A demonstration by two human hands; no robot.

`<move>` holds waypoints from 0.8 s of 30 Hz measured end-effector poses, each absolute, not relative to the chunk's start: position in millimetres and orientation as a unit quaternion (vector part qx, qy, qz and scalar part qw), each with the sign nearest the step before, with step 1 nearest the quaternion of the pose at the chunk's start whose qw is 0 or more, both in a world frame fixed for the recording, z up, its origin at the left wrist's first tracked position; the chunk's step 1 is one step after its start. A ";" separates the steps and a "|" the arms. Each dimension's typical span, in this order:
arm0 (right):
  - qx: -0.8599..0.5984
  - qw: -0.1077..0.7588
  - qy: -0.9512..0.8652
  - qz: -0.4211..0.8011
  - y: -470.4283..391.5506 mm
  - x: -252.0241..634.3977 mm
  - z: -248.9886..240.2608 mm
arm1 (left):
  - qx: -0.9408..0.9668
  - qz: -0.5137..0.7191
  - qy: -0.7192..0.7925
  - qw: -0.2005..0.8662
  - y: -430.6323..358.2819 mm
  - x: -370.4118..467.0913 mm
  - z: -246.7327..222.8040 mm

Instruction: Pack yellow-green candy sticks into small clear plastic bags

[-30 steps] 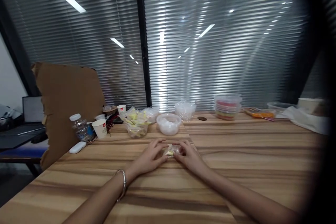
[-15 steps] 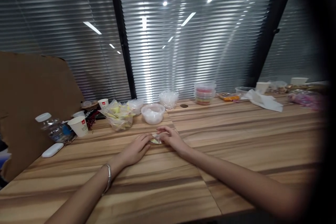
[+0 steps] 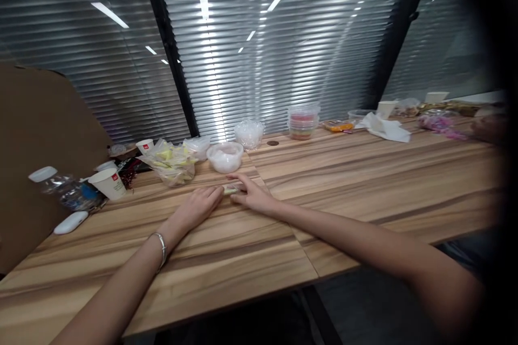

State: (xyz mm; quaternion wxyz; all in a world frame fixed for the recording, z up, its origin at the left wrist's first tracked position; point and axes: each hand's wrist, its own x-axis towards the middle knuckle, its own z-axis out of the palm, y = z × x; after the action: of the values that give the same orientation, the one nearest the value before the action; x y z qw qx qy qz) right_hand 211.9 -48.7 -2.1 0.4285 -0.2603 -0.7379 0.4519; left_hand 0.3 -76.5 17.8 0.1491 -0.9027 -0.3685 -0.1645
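A small clear plastic packet [image 3: 231, 190] with something yellow-green in it lies on the wooden table between my two hands. My left hand [image 3: 199, 205], a silver bangle on its wrist, rests low on the tabletop with its fingers together, their tips pressed on the packet's left end. From the other side my right hand [image 3: 254, 195] grips the right end between thumb and fingers. Both hands partly cover the packet. Just beyond them stand a clear bowl of whitish contents [image 3: 225, 157] and an open bag of yellow-green wrapped pieces [image 3: 172, 164].
To the left are a paper cup [image 3: 108, 183], a clear bottle [image 3: 73, 191], a white oval case [image 3: 70, 222] and a cardboard panel [image 3: 36, 156]. Along the back stand stacked tubs [image 3: 303, 123], an orange packet [image 3: 338, 126] and white tissue [image 3: 384, 128]. Blinds [image 3: 259, 54] hang behind.
My view has tilted down and shifted, so the table's front edge now shows. The hands stay at the packet; the right hand's fingers have spread a little and the packet looks narrower.
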 end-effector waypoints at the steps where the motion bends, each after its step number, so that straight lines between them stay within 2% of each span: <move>1: -0.262 0.427 -0.744 0.443 -49.7 212.2 -0.4 | -0.904 -0.143 -0.365 0.170 -76.7 -0.5 18.3; 6: -0.238 0.436 -0.737 0.459 -49.6 212.3 1.9 | -0.893 -0.101 -0.387 0.208 -80.4 -1.0 18.0; 15: -0.196 0.466 -0.686 0.524 -44.2 210.7 -3.4 | -0.909 -0.113 -0.387 0.101 -86.5 10.0 27.6; 19: -0.184 0.468 -0.679 0.535 -42.5 210.9 -2.1 | -0.892 -0.117 -0.416 0.134 -82.3 7.1 26.7; 24: -0.170 0.476 -0.652 0.566 -42.5 213.0 0.5 | -0.884 -0.166 -0.376 0.224 -74.9 3.1 25.4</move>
State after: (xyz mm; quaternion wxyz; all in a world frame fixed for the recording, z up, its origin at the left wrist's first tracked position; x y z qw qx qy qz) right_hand 213.0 -42.5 0.5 0.4758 -0.1696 -0.6518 0.5657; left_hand 3.1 -74.9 25.4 0.2244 -0.8836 -0.3760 -0.1657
